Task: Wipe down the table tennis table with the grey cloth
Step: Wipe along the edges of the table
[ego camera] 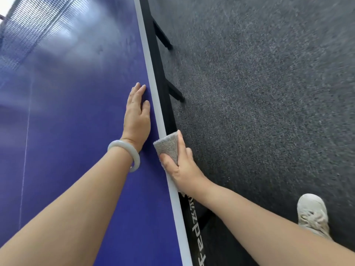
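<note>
The blue table tennis table (76, 116) fills the left of the view, with a white line along its right side edge. My left hand (137, 114) lies flat on the blue top just inside that line, fingers straight; a pale bangle sits on its wrist. My right hand (182, 166) grips the folded grey cloth (169, 145) over the table's side edge, thumb on top of the cloth and fingers down the outer side.
The net (32, 29) crosses the table at the top left. The black table frame (163, 77) with its cross struts runs under the edge. Dark grey carpet (269, 93) covers the floor on the right, where my pale shoe (313, 214) stands.
</note>
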`<state>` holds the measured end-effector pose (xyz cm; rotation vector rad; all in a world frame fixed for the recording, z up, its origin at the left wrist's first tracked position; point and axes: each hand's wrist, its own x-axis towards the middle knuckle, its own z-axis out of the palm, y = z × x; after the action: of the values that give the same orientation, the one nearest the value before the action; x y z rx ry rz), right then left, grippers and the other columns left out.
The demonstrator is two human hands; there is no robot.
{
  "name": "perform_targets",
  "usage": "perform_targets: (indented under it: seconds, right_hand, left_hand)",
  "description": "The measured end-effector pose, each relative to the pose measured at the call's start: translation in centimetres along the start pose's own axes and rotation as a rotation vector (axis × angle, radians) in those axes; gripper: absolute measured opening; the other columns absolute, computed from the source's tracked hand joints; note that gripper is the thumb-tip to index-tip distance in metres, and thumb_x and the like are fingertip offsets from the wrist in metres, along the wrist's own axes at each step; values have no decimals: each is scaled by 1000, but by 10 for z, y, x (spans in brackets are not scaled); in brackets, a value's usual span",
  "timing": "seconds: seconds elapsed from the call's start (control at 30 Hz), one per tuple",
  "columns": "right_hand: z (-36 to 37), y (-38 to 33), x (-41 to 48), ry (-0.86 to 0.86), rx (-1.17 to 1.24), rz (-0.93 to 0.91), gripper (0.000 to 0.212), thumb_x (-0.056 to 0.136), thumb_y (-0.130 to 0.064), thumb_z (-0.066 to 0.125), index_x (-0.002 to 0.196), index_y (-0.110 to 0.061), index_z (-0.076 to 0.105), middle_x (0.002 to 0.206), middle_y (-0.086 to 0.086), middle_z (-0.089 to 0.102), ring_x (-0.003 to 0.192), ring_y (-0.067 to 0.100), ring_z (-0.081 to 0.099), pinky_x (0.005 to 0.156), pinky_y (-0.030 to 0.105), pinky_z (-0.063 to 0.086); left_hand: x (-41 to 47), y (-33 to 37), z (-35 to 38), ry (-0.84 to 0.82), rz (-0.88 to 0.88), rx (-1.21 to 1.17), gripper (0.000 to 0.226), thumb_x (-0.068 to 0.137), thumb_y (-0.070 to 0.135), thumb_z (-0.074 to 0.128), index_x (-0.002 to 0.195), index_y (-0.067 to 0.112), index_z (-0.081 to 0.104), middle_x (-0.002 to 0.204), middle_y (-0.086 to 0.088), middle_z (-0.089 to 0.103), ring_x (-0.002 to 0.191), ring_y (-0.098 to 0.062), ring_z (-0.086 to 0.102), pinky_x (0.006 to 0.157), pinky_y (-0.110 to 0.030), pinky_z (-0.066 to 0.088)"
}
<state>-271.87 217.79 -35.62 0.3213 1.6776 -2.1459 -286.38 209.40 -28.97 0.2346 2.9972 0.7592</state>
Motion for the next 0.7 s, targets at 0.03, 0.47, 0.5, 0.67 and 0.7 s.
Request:
perform_targets:
  seconds: [0.03, 0.47, 0.5, 0.67, 0.7]
  right_hand:
    - [0, 1, 0, -3, -2, -8, 84, 95, -60, 46, 151, -49, -16, 122, -4, 30, 93, 2, 47, 89, 24, 31]
    - [12, -4, -20, 126, 125, -20, 72, 101, -50, 45, 158, -38, 3, 138, 3, 32, 124, 14, 44, 110, 31, 34]
    - [17, 3, -32, 142, 136, -31, 70, 102, -48, 44, 158, -38, 4, 141, 2, 32, 128, 13, 42, 112, 29, 33]
    - [31, 45, -113, 92, 157, -90, 64, 97, -52, 37, 148, -54, -1, 152, -14, 17, 140, -13, 15, 114, 11, 14]
    - [32, 49, -120, 82, 157, -84, 63, 95, -54, 36, 143, -58, -3, 152, -16, 16, 139, -17, 12, 113, 10, 14]
  left_hand:
    - [-19, -2, -2, -23, 23, 38, 46, 104, 4, 40, 150, 8, 37, 161, -2, 27, 150, -14, 19, 120, -18, 12]
    - [-165, 8, 12, -42, -60, 267, 56, 102, 24, 16, 156, 11, 16, 165, 0, 8, 152, -10, 1, 125, -34, 1]
    - [-165, 8, 12, -44, -56, 277, 56, 102, 24, 15, 156, 10, 16, 165, -1, 7, 152, -12, 1, 125, -34, 1]
    - [-165, 8, 13, -39, -42, 285, 57, 101, 24, 15, 157, 10, 14, 165, -1, 6, 152, -12, 0, 125, -32, -1]
    - [-165, 8, 13, -38, -41, 289, 56, 102, 23, 16, 157, 10, 14, 165, -1, 6, 152, -12, 0, 125, -32, -1]
